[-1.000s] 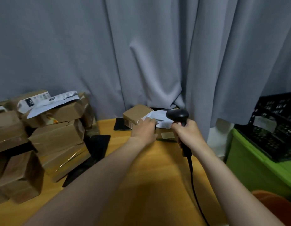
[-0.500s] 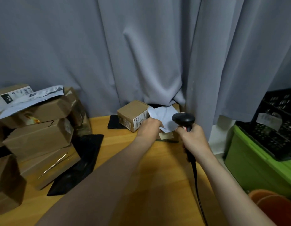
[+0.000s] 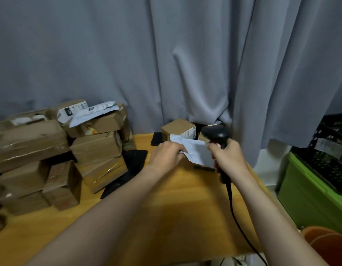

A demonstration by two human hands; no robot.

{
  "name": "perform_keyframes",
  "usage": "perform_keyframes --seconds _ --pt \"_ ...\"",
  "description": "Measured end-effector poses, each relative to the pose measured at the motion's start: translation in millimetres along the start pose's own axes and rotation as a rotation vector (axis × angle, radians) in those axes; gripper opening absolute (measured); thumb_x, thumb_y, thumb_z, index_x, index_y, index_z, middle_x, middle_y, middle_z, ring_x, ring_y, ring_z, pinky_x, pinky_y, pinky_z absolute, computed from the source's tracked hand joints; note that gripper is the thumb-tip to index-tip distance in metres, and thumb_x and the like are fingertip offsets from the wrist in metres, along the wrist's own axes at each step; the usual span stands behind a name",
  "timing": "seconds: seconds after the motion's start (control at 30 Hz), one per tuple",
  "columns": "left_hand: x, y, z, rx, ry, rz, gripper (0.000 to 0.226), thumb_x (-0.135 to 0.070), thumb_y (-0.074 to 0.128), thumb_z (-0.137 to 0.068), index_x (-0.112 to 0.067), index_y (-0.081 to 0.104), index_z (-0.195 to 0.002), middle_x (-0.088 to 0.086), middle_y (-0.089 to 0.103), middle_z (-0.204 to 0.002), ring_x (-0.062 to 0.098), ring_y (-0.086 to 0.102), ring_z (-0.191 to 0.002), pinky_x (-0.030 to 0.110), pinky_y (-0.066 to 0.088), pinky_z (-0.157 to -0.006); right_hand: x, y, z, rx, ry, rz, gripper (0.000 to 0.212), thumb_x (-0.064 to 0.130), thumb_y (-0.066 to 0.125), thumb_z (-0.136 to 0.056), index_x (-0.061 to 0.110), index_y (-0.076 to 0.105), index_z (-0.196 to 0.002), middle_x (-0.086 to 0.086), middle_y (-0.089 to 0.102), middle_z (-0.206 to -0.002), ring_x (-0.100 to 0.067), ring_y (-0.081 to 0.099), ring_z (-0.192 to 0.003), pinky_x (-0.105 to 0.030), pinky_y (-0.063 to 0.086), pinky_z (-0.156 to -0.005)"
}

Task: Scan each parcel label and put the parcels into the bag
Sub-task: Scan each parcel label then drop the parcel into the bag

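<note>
Gripping the white mailer, the left hand has lifted it off the cardboard box; the right hand clutches the barcode scanner, seemingly ready to scan.

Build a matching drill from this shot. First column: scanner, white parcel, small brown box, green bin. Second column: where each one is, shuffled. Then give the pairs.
Column one:
1. scanner
2. white parcel
3. small brown box
4. green bin

Column two:
A. pinched in the left hand
B. under the black crate
C. on the table, by the curtain
D. gripped in the right hand

Pairs: 1-D, 2-A, 3-C, 4-B.
</note>
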State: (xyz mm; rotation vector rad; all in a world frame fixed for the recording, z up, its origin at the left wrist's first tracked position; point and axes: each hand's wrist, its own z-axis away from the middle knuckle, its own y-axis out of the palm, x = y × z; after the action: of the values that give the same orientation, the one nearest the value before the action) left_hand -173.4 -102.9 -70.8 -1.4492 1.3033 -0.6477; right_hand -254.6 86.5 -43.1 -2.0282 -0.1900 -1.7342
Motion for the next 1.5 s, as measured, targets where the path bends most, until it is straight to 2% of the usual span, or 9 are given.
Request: perform_keyframes --seconds 0.13,0.3,0.37,0.47,0.73,0.97,1.1,1.27,1.5 --pt "15.8 -44.2 36.6 -0.099 -0.011 0.103 0.021 -0.023 0.064 -0.096 -0.032 0.078 -0.108 -0.013 0.074 -0.108 0.016 0.061 -0.105 0.033 0.048 -0.078 26.3 11.7 45.5 0.089 -0.05 -0.021 0.022 0.022 0.069 -0.089 0.015 0.053 -0.076 -0.009 0.049 -0.059 -0.025 0.051 -0.049 -0.04 0.045 -0.053" --pt "33.8 -94.8 75.9 -0.174 0.058 0.123 0.013 -0.03 0.067 -0.097 -0.019 0.071 -0.101 -0.004 0.065 -0.116 0.023 0.049 -0.116 0.041 0.042 -0.1 54.3 22.8 99.2 0.166 -0.069 -0.052 0.031 0.026 0.07 -0.093 -0.001 0.059 -0.082 -0.009 0.057 -0.059 -0.026 0.055 -0.048 -0.04 0.049 -0.053" --pt "38.4 -112.6 93.0 -0.11 0.027 0.076 0.013 -0.036 0.06 -0.101 -0.023 0.063 -0.1 -0.005 0.063 -0.112 0.02 0.046 -0.118 0.041 0.041 -0.095 63.5 26.5 118.0 0.198 -0.063 -0.091 0.035 0.024 0.069 -0.094 -0.009 0.059 -0.089 -0.008 0.06 -0.062 -0.028 0.055 -0.049 -0.039 0.049 -0.052" --pt "47.1 -139.3 127.9 0.018 -0.073 0.094 0.022 -0.039 0.057 -0.103 -0.024 0.05 -0.088 -0.006 0.06 -0.083 0.019 0.056 -0.089 0.043 0.043 -0.072 76.5 29.6 146.9 0.317 -0.078 -0.062 0.032 0.022 0.068 -0.097 -0.01 0.065 -0.097 -0.008 0.064 -0.065 -0.028 0.059 -0.051 -0.04 0.053 -0.055" --pt "81.0 -160.9 220.0 0.051 -0.297 0.174 0.022 -0.036 0.063 -0.101 -0.031 0.058 -0.08 -0.008 0.061 -0.071 0.008 0.057 -0.067 0.032 0.035 -0.056 87.3 60.0 204.1 0.538 -0.12 0.091 0.031 0.026 0.071 -0.096 -0.002 0.068 -0.084 -0.008 0.064 -0.063 -0.03 0.058 -0.052 -0.039 0.049 -0.054" --pt "105.2 -152.5 252.3 0.138 -0.428 0.225 0.013 -0.032 0.071 -0.096 -0.036 0.058 -0.098 -0.001 0.064 -0.088 0.02 0.065 -0.082 0.039 0.049 -0.069 70.5 90.3 229.2 0.607 -0.106 0.209 0.028 0.029 0.072 -0.093 0.011 0.063 -0.073 -0.002 0.06 -0.057 -0.028 0.057 -0.049 -0.036 0.047 -0.05" --pt "108.3 -143.1 267.8 0.245 -0.476 0.217 0.045 -0.02 0.081 -0.087 -0.033 0.061 -0.126 -0.005 0.061 -0.109 0.012 0.063 -0.095 0.026 0.053 -0.073 61.2 101.0 236.6 0.603 -0.089 0.213 0.025 0.032 0.074 -0.091 0.02 0.062 -0.073 -0.001 0.063 -0.06 -0.02 0.058 -0.048 -0.033 0.046 -0.051" --pt "117.6 -146.5 263.1 0.24 -0.517 0.289 0.014 -0.016 0.083 -0.086 -0.021 0.07 -0.089 -0.005 0.069 -0.08 0.006 0.064 -0.067 0.021 0.045 -0.058 57.9 108.4 243.8 0.629 -0.102 0.221 0.029 0.028 0.074 -0.092 0.019 0.061 -0.068 -0.002 0.059 -0.059 -0.015 0.053 -0.043 -0.026 0.042 -0.046" --pt "126.6 -167.5 250.7 0.159 -0.576 0.379 0.011 -0.017 0.08 -0.09 -0.007 0.079 -0.087 0.01 0.073 -0.074 0.023 0.064 -0.066 0.036 0.051 -0.063 59.1 109.1 252.5 0.662 -0.136 0.262 0.03 0.03 0.075 -0.091 0.019 0.064 -0.065 0.002 0.06 -0.053 -0.013 0.055 -0.045 -0.027 0.043 -0.052"
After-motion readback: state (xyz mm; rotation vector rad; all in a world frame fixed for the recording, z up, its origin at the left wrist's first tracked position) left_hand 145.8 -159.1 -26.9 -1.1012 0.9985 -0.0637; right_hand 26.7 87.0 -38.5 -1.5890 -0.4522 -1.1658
